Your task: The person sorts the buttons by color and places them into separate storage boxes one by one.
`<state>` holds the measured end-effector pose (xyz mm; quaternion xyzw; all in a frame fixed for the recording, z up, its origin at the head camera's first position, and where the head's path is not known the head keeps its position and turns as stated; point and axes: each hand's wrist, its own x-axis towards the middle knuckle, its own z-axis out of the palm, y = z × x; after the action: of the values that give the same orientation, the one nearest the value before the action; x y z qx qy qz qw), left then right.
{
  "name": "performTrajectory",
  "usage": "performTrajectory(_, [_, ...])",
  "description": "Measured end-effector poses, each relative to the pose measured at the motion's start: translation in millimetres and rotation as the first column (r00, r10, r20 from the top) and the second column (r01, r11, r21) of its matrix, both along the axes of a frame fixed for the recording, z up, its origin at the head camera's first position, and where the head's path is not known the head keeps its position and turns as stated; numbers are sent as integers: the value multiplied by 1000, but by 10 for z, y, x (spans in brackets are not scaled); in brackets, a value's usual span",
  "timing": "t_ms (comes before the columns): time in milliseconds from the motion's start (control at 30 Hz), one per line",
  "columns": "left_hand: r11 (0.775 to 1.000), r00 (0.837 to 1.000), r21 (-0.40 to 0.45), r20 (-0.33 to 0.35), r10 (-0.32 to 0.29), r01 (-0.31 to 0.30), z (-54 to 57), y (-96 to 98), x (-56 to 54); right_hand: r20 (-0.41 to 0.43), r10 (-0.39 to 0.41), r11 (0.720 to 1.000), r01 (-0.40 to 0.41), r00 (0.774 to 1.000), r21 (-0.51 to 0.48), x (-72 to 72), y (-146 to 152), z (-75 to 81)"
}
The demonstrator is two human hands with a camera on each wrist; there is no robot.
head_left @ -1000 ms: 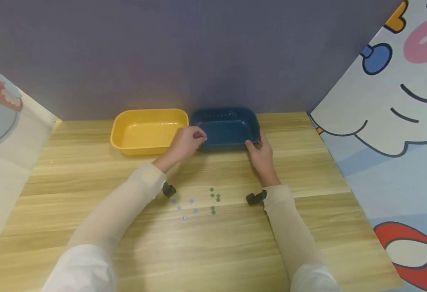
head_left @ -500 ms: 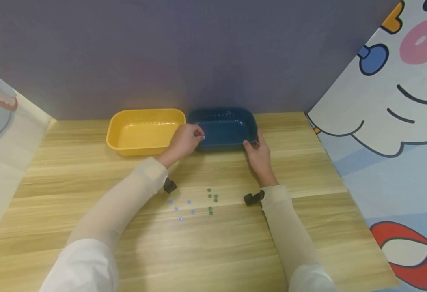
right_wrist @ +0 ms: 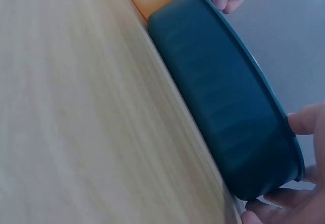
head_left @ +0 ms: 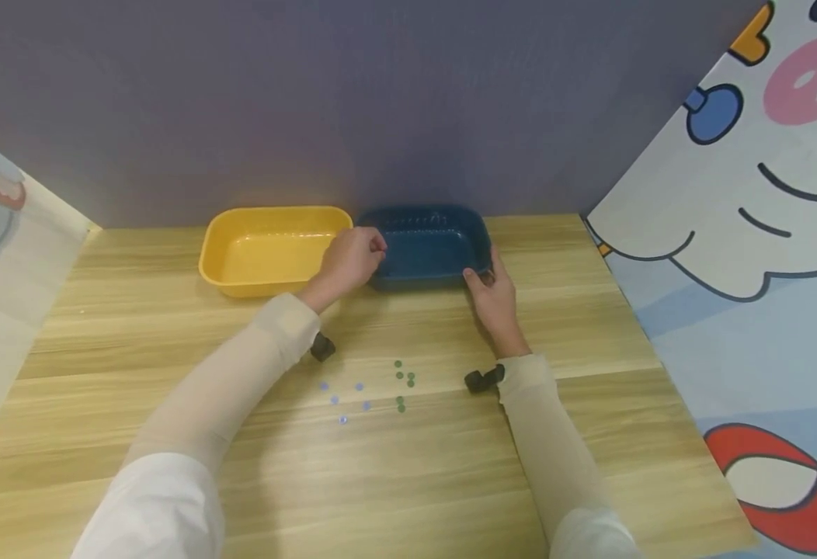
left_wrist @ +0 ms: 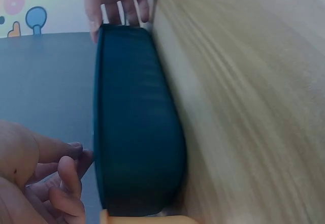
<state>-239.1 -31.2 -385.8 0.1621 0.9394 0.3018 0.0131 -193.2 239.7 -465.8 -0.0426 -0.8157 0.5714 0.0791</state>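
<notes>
My left hand (head_left: pixel 354 256) is over the left rim of a dark blue plastic tray (head_left: pixel 429 256), its fingers loosely curled. In the left wrist view the thumb and fingertips (left_wrist: pixel 68 170) are beside the tray's rim with nothing visible between them. At the other end, my right hand (head_left: pixel 495 303) grips the tray's near right corner. Its thumb (right_wrist: pixel 303 120) lies on the rim and the fingers reach round the end and under it. Nearer on the table lie several small round blue discs (head_left: pixel 342 420) and several small green ones (head_left: pixel 399 375). The tray's floor shows no disc.
A yellow tray (head_left: pixel 269 260) stands directly left of the dark blue one, against the grey back panel (head_left: pixel 311 93). Printed side panels (head_left: pixel 765 233) flank the wooden table (head_left: pixel 464 481). A black wrist camera (head_left: pixel 322 348) sits below the left cuff, another black camera (head_left: pixel 484 380) by the right.
The small blue disc pinched in my left fingertips earlier no longer shows there, and that hand has risen slightly. My right hand keeps its grip on the dark blue tray.
</notes>
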Motion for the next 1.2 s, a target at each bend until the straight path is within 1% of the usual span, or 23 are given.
performTrajectory(167, [1000, 1000, 1, 14, -3, 3, 48, -34, 10, 0, -7, 1000, 7, 1000, 4, -9, -5, -1])
performTrajectory(300, [1000, 1000, -10, 28, -14, 14, 43, -37, 33, 4, -12, 1000, 12, 1000, 11, 1, 12, 4])
performTrajectory(467, [1000, 999, 4, 38, -23, 23, 29, -32, 55, -5, -13, 1000, 13, 1000, 3, 10, 24, 12])
performTrajectory(600, [1000, 998, -2, 47, -30, 30, 26, -36, 71, -9, -11, 1000, 11, 1000, 3, 8, 30, 6])
performTrajectory(700, [999, 998, 1, 58, -35, 35, 17, -44, 96, 6, -9, 1000, 9, 1000, 1, 0, 26, 7])
performTrajectory(833, [998, 995, 44, 79, -55, 51, 16, -65, 180, 21, -1, 1000, 1, 1000, -12, -25, 22, 24])
performTrajectory(1000, [987, 986, 136, 127, -106, 89, 37, -110, 353, 7, 3, 1000, -3, 1000, -8, -42, 33, 21])
performTrajectory(1100, [979, 979, 167, 147, -140, 115, 18, -164, 467, 2, 3, 1000, -3, 1000, 1, -37, 32, 12])
performTrajectory(1200, [973, 971, 193, 174, -162, 127, -13, -242, 578, -8, 7, 1000, -7, 1000, 11, -22, 33, 8])
